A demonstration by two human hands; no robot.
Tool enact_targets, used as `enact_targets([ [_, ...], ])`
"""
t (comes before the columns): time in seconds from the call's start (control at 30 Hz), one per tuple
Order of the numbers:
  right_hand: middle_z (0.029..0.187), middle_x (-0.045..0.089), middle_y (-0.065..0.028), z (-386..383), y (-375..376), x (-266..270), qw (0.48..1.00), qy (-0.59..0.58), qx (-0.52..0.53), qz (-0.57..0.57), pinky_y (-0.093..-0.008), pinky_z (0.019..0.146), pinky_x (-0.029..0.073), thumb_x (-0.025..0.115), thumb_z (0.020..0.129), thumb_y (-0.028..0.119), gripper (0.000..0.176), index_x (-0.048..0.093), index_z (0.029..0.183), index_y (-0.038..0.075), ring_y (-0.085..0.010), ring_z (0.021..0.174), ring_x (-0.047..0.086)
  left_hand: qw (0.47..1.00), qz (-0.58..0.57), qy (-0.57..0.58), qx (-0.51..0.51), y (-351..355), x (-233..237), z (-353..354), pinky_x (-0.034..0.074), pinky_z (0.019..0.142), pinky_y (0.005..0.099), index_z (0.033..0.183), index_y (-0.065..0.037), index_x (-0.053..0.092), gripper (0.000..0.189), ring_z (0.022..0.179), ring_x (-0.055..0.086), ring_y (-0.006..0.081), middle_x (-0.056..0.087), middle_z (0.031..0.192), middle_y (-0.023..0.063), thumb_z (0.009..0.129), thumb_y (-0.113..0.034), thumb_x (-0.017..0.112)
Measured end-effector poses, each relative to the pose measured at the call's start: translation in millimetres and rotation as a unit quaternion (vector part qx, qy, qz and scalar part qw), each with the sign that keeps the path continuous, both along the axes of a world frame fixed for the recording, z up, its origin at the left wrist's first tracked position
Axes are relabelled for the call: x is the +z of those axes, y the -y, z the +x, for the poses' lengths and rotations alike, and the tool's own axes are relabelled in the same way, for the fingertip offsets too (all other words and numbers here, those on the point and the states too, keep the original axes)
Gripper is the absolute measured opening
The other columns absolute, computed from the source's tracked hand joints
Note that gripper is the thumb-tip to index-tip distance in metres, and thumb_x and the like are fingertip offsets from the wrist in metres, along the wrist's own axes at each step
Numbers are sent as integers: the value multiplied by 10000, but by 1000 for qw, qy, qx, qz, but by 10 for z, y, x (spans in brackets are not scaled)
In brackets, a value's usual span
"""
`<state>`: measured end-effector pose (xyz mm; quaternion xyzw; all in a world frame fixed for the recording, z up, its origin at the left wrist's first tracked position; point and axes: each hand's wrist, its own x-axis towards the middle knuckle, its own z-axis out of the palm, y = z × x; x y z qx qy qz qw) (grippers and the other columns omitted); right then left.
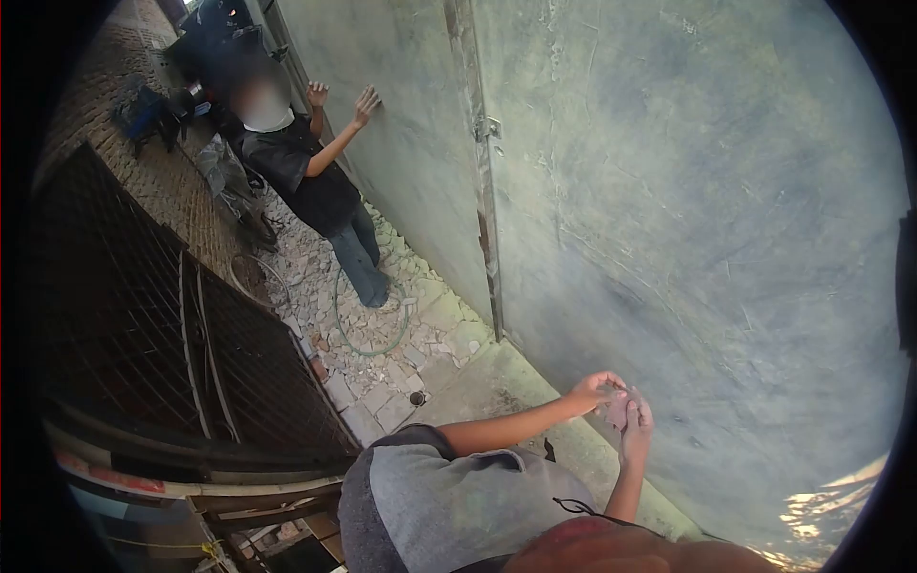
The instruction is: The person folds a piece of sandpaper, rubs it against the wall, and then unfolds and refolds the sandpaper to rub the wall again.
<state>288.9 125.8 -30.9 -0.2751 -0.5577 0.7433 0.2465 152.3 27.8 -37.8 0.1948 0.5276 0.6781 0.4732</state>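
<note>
In front of my body, close to the grey-green metal panel (688,220), my two hands come together around a small, dull pink-brown piece of sandpaper (617,411). My right hand (637,426) grips it between thumb and fingers. The fingers of my left hand (594,392) are bent and pinch its upper edge. Cloudy, chalky smears and scratches cover the panel's surface. A vertical seam with a small latch (491,127) divides this panel from another one to its left.
Further off, a person in dark clothes (315,191) stands by the left panel, one hand raised near it. Broken tiles and rubble (382,368) cover the ground, with a green hose (368,353) lying on them. A dark metal grille (143,315) leans at the left.
</note>
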Motion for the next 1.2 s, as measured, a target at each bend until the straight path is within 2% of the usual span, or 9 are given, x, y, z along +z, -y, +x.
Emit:
enact_targets([
  [0.27, 1163, 625, -63, 1670, -1116, 68, 998, 35, -3, 47, -278, 850, 489, 581, 1009, 182, 355, 577, 1328, 25, -138, 1007, 597, 995, 50, -20, -83, -1051, 22, 1350, 467, 552, 229, 1077, -119, 625, 270, 796, 595, 58, 620, 1036, -30, 919, -321, 708],
  [0.37, 1086, 621, -26, 2394, -1547, 63, 995, 80, 1, 53, -231, 724, 445, 577, 1002, 117, 294, 605, 1281, 27, -88, 874, 561, 987, 84, -43, -126, -1480, -79, 1989, 487, 548, 233, 1056, -113, 630, 262, 799, 600, 59, 627, 989, -28, 921, -324, 705],
  [0.47, 989, 606, 5, 3128, -2012, -190, 999, 36, -15, 28, -206, 647, 378, 585, 958, 9, 209, 688, 1136, 38, -61, 779, 506, 976, 138, -38, -162, -1789, -94, 2574, 500, 543, 237, 1062, -105, 631, 288, 802, 606, 65, 627, 955, -21, 910, -334, 718],
  [0.53, 1033, 602, -42, 3478, -2285, -367, 999, -13, 46, 26, -280, 809, 479, 571, 917, -61, 169, 706, 948, 35, -164, 971, 591, 974, 112, -33, -195, -1962, -54, 2819, 506, 585, 243, 1099, -106, 609, 323, 836, 613, 76, 613, 1008, -18, 915, -350, 715],
  [0.67, 996, 589, -35, 3657, -2158, -112, 998, -26, 46, 42, -270, 768, 472, 582, 856, -105, 192, 694, 780, 31, -153, 901, 586, 977, 124, -136, -110, -1996, 85, 3214, 521, 621, 243, 1168, -64, 585, 428, 815, 632, 87, 633, 1015, 32, 910, -381, 716],
  [0.73, 999, 590, -44, 3670, -2116, -130, 992, 31, 9, 123, -270, 761, 469, 575, 845, -110, 193, 667, 728, 12, -158, 867, 585, 976, 51, -129, -166, -1946, 45, 3306, 531, 670, 261, 1196, -22, 555, 462, 818, 651, 113, 632, 1034, 65, 913, -349, 720],
  [0.87, 1021, 614, -55, 3692, -2077, -174, 978, 18, 75, 194, -251, 754, 461, 562, 854, -99, 203, 715, 788, 17, -150, 897, 593, 988, 46, 3, -149, -1789, -288, 3367, 541, 704, 277, 1238, 12, 539, 489, 827, 667, 137, 637, 1053, 87, 912, -301, 725],
  [1.03, 1200, 602, -98, 3578, -1829, 232, 991, -26, 98, 89, -291, 813, 505, 578, 951, 29, 350, 571, 1301, 21, -157, 959, 622, 996, 50, -54, -54, -1504, -408, 3251, 552, 786, 281, 1294, 31, 560, 431, 909, 664, 129, 672, 1109, 96, 926, -144, 699],
  [1.2, 1140, 665, -101, 3530, -2043, -155, 977, 83, 162, 109, -253, 787, 511, 626, 961, 91, 384, 543, 1322, -10, -116, 901, 638, 992, 4, -113, -46, -1311, -348, 3277, 532, 820, 251, 1274, 36, 602, 375, 893, 674, 117, 710, 1043, 94, 915, -43, 675],
])
